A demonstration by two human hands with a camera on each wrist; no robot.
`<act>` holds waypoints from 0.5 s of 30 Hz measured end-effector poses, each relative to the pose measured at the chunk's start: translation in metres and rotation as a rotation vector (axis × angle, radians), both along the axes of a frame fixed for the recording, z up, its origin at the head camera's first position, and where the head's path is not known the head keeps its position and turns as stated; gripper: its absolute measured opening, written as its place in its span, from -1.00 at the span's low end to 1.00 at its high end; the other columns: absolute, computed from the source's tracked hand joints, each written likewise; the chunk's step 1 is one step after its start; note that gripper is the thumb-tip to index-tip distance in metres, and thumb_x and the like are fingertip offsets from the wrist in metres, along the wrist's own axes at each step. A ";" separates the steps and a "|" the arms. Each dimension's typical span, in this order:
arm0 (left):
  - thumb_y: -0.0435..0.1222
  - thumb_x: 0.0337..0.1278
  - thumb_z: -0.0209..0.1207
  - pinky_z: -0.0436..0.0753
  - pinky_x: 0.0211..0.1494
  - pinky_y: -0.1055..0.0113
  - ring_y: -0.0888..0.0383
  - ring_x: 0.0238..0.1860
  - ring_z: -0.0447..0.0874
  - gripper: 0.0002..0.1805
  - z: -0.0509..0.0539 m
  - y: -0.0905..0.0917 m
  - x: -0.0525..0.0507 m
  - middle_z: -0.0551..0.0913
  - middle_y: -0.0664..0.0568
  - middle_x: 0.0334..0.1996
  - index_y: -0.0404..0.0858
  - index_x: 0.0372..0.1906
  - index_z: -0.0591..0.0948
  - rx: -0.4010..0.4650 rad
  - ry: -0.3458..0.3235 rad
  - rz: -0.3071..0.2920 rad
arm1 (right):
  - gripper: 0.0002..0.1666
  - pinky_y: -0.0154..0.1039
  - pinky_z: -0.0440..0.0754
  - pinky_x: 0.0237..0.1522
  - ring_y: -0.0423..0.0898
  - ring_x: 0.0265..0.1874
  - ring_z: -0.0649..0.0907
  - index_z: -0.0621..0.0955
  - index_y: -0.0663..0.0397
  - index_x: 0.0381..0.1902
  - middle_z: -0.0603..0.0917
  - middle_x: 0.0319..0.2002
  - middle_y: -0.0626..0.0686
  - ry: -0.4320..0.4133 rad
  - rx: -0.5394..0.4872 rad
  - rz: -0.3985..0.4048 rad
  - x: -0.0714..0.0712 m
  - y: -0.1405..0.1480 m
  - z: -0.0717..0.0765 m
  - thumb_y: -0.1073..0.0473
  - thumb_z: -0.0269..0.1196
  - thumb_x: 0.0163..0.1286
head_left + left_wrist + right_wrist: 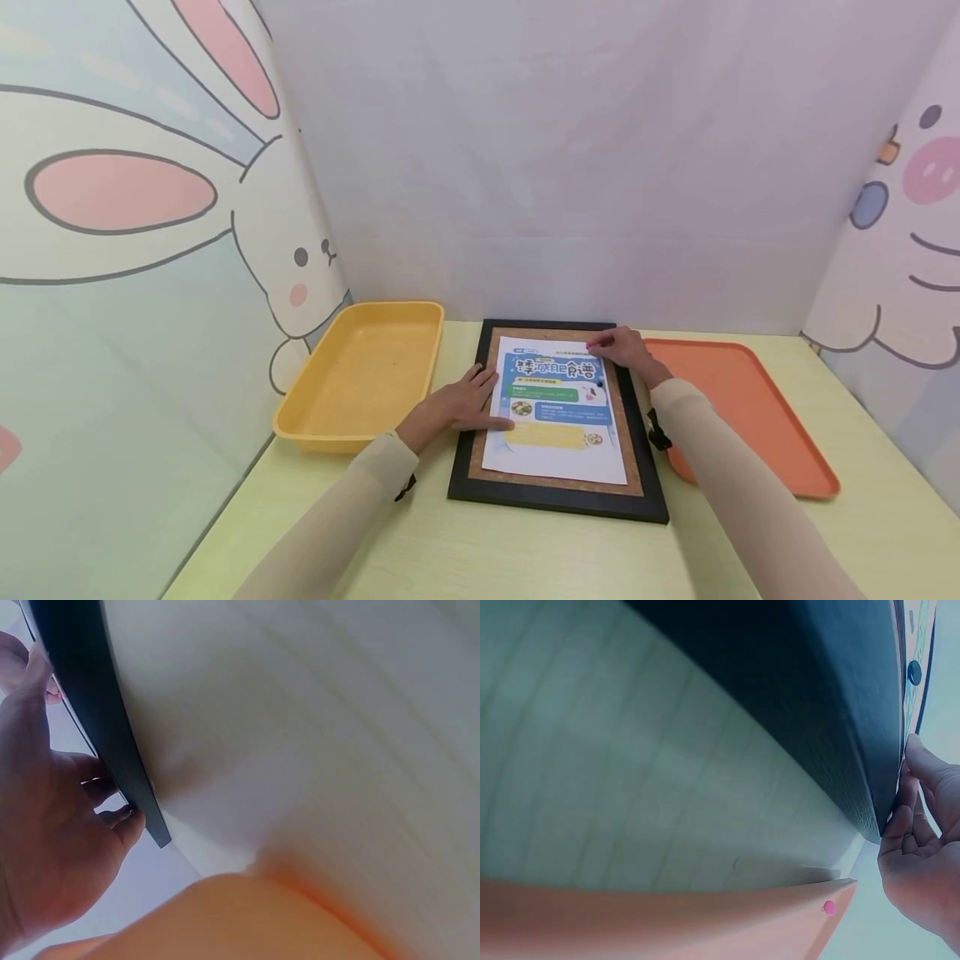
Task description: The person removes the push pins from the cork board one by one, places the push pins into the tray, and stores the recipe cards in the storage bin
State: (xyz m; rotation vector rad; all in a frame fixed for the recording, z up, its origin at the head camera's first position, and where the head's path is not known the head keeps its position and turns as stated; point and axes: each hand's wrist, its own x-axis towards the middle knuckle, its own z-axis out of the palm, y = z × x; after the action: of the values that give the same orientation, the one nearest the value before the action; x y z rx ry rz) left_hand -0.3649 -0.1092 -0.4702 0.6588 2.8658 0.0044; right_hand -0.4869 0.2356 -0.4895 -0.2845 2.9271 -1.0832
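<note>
A printed poster [555, 467] lies on a cork board [480, 450] with a black frame [555, 498]. My left hand [456, 404] rests spread over the board's left side, thumb across the poster; its fingers reach the frame edge in the left wrist view. At the poster's upper right corner, my right hand [628, 350] pinches a pink pushpin [590, 347], mostly covered by the fingertips. Lower down the poster's right side sits a dark round pushpin [914, 673], standing out from the paper in the right wrist view.
A yellow tray [360, 437] stands left of the board. On the right lies an orange tray [750, 417], partly under my right forearm, with another pink pushpin [829, 907] at it. A fabric backdrop [555, 167] rises behind the light wood table [480, 550].
</note>
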 end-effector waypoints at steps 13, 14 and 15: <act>0.57 0.13 -0.02 0.25 0.58 -0.03 -0.05 0.69 -0.18 0.25 0.000 0.001 0.000 -0.07 -0.01 0.70 -0.15 0.70 0.00 -0.012 -0.006 0.008 | -0.71 0.04 0.64 0.11 0.15 -0.05 0.64 0.77 0.22 0.03 0.75 0.00 0.26 -0.008 -0.003 -0.016 0.001 -0.002 0.004 0.15 0.37 0.48; 0.57 0.13 -0.03 0.24 0.58 -0.02 -0.04 0.69 -0.18 0.26 0.000 0.000 0.000 -0.07 0.00 0.70 -0.15 0.70 -0.01 -0.017 -0.007 0.008 | -0.71 0.04 0.64 0.11 0.15 -0.05 0.63 0.77 0.22 0.03 0.75 0.01 0.26 -0.008 -0.002 -0.016 0.001 -0.002 0.004 0.15 0.37 0.48; 0.57 0.13 -0.03 0.24 0.58 -0.02 -0.04 0.69 -0.18 0.25 0.000 0.001 0.000 -0.07 -0.01 0.70 -0.15 0.70 -0.01 -0.017 -0.007 0.007 | -0.71 0.04 0.64 0.11 0.15 -0.05 0.63 0.77 0.22 0.03 0.75 0.01 0.26 -0.010 -0.003 -0.015 0.001 -0.002 0.004 0.15 0.37 0.48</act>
State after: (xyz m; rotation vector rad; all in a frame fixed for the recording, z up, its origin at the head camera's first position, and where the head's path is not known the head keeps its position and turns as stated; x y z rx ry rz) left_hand -0.3650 -0.1087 -0.4703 0.6439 2.8583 -0.0168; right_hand -0.4857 0.2335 -0.4854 -0.2568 2.9242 -1.0871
